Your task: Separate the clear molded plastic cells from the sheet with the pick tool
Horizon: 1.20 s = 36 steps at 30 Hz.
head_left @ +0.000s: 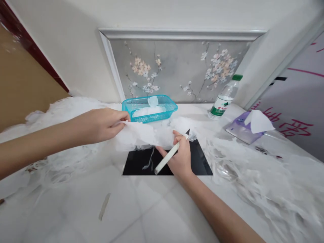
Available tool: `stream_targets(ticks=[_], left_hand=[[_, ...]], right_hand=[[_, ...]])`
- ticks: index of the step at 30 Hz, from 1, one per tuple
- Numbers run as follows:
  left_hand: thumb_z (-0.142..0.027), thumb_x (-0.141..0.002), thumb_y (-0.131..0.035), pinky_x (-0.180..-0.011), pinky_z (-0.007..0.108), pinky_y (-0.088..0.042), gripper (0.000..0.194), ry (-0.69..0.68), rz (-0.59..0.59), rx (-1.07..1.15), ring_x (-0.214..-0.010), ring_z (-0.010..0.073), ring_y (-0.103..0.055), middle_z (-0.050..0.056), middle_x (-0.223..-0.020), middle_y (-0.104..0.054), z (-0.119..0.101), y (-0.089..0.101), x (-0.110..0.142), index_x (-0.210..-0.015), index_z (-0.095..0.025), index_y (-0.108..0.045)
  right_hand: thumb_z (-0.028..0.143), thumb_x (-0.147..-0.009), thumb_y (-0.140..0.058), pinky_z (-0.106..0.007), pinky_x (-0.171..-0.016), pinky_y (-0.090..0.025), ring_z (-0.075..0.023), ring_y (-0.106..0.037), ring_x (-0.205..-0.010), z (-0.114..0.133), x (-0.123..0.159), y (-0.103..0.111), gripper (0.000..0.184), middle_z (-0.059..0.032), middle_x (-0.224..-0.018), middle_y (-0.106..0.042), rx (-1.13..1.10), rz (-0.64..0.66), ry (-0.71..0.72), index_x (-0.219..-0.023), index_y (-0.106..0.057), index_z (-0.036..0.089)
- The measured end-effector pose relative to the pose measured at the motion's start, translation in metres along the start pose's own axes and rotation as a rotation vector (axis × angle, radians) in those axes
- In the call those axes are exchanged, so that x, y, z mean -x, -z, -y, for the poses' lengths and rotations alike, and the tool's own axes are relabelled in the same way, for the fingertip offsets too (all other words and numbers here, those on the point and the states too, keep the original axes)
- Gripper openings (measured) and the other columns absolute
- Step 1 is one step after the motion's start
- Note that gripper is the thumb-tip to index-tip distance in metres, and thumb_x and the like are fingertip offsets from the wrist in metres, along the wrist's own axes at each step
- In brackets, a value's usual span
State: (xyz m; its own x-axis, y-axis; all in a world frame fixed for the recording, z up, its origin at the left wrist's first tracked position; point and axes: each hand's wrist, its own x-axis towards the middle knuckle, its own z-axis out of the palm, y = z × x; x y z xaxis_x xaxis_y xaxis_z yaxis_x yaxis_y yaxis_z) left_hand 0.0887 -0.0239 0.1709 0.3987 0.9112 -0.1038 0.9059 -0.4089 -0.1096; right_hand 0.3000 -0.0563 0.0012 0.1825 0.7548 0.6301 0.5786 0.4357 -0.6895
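My left hand (111, 123) pinches the edge of a thin, soft white sheet (141, 133), fabric or film, between thumb and fingers. The sheet stretches over the far part of a black rectangular panel (141, 163) on the table. In my right hand (182, 157) lies a slim white stick-like tool (167, 158); its dark pointed end faces up and away. The right fingertips are close to the sheet's near edge, and I cannot tell whether they grip it. A thin whitish strand (151, 160) hangs from the sheet over the panel.
Behind the sheet stands a blue mesh basket (152, 118) with white pieces inside. A water bottle (224, 98) and a purple tissue pack (244, 130) stand at the right. White material is heaped at left (73, 109) and right (265, 182). A pale strip (104, 206) lies in front.
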Motion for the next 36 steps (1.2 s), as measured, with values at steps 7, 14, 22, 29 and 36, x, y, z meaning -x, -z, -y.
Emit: stream_targets(ticks=[7,14,22,29,36], left_hand=[[-0.036,-0.076,-0.04,-0.057,0.034,-0.038,0.02,0.001,0.076,-0.077,-0.074,0.0266,-0.063,0.002,-0.085,-0.068,0.01,-0.019,0.006,-0.082,-0.029,-0.057],[-0.02,-0.067,-0.042,-0.061,0.033,-0.04,0.029,0.055,0.117,-0.063,-0.086,0.0264,-0.061,0.003,-0.099,-0.067,0.028,-0.027,0.02,-0.092,-0.025,-0.056],[-0.05,-0.074,-0.049,-0.077,0.034,-0.046,0.038,0.191,0.038,0.419,-0.084,0.0232,-0.061,0.003,-0.09,-0.069,0.062,-0.017,0.015,-0.091,-0.02,-0.065],[-0.052,-0.074,-0.058,-0.086,0.031,-0.048,0.038,0.382,-0.178,1.102,-0.095,0.0192,-0.061,0.0,-0.102,-0.068,0.052,-0.03,0.022,-0.094,-0.02,-0.064],[-0.049,-0.065,-0.068,-0.066,0.026,-0.049,0.034,0.366,-0.013,1.007,-0.066,0.0137,-0.06,-0.002,-0.076,-0.068,0.014,-0.025,0.027,-0.081,-0.019,-0.064]], right_hand=[[0.023,-0.085,-0.044,-0.028,-0.064,-0.039,-0.0138,-0.051,-0.064,-0.011,-0.008,0.005,0.022,0.0012,-0.069,-0.057,0.013,-0.02,0.105,-0.067,-0.032,0.022],[0.028,-0.08,-0.05,-0.022,-0.054,-0.037,-0.0091,-0.04,-0.054,-0.008,-0.025,0.02,0.022,0.0056,-0.061,-0.043,-0.245,-0.093,-0.192,-0.07,-0.031,0.022],[0.031,-0.071,-0.056,-0.021,-0.048,-0.035,-0.0083,-0.043,-0.053,0.006,-0.041,0.04,0.025,0.0045,-0.065,-0.049,-0.341,-0.028,-0.374,-0.071,-0.033,0.022],[0.023,-0.067,-0.051,-0.024,-0.05,-0.027,-0.0103,-0.037,-0.048,0.007,-0.058,0.059,0.014,0.0054,-0.052,-0.043,0.176,0.38,-0.245,-0.065,-0.037,0.021],[0.035,-0.078,-0.054,-0.027,-0.059,-0.033,-0.0204,-0.052,-0.076,0.062,-0.059,0.03,0.018,-0.0037,-0.074,-0.055,0.31,0.203,0.006,-0.076,-0.042,0.021]])
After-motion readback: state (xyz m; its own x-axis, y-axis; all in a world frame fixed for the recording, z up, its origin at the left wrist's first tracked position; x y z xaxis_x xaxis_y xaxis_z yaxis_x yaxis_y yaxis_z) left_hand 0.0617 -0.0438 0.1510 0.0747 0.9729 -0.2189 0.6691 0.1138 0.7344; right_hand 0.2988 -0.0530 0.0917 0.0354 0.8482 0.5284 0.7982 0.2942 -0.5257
